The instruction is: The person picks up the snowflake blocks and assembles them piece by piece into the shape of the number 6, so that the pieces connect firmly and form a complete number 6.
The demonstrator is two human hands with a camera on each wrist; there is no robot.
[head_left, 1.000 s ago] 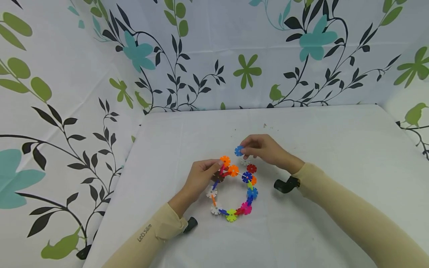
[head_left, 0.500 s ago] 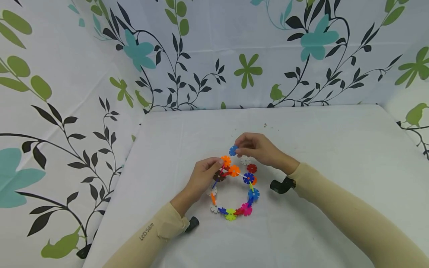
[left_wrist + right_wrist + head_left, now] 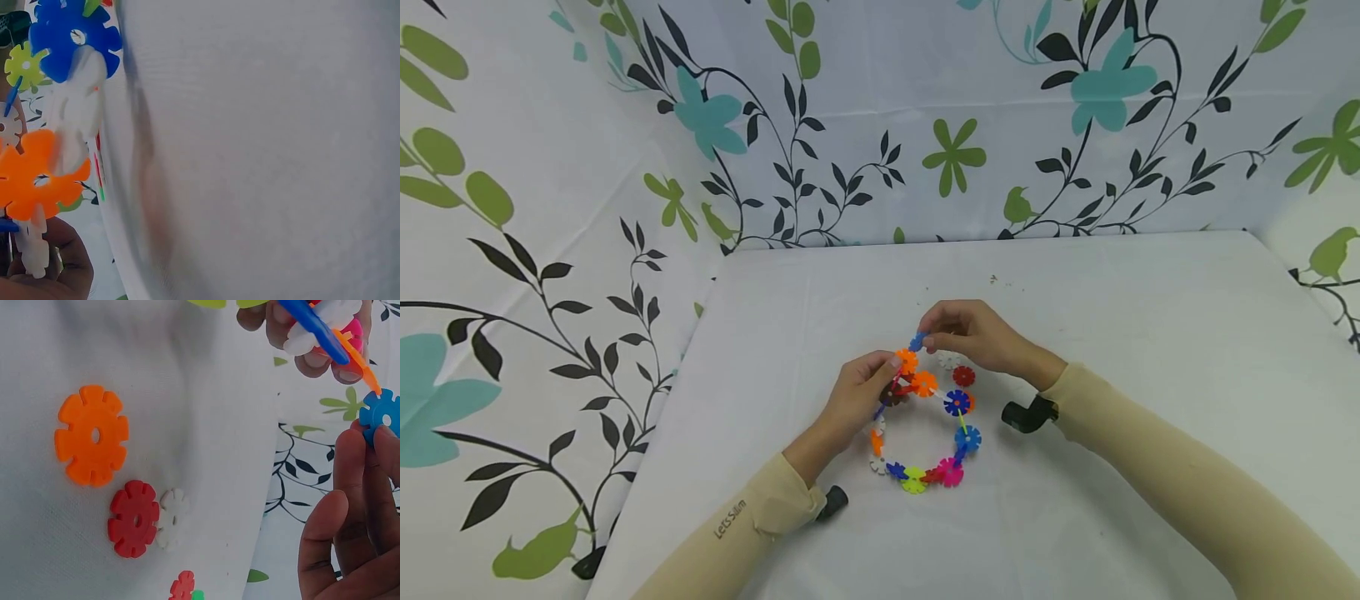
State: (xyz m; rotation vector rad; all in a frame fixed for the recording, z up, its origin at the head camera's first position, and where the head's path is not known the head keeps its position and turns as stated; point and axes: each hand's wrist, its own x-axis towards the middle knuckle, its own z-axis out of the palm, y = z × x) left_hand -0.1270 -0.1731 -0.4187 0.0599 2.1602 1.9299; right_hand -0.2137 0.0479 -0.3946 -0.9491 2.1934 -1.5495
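A ring of notched plastic snowflake discs (image 3: 951,472), in many colours, hangs from my left hand (image 3: 853,392), whose thumb and fingers pinch it at its upper left. From that spot an orange disc (image 3: 907,362) sticks up. My right hand (image 3: 977,333) pinches a light blue disc (image 3: 917,342) between thumb and fingers. In the right wrist view, the light blue disc's edge meets the tip of the orange disc, seen edge-on. The left wrist view shows the ring's dark blue disc (image 3: 75,37) close up, with part of the left hand below.
Loose on the white table (image 3: 1112,308) lie a red disc (image 3: 133,519), a white disc (image 3: 173,519) and an orange disc (image 3: 92,435), close by the ring's right side. Small red and green pieces show at the right wrist view's bottom edge. A patterned cloth (image 3: 865,108) stands behind.
My right hand has moved left with the light blue disc, bringing it to the orange disc. The blue disc has turned more edge-on. My left hand has shifted slightly right.
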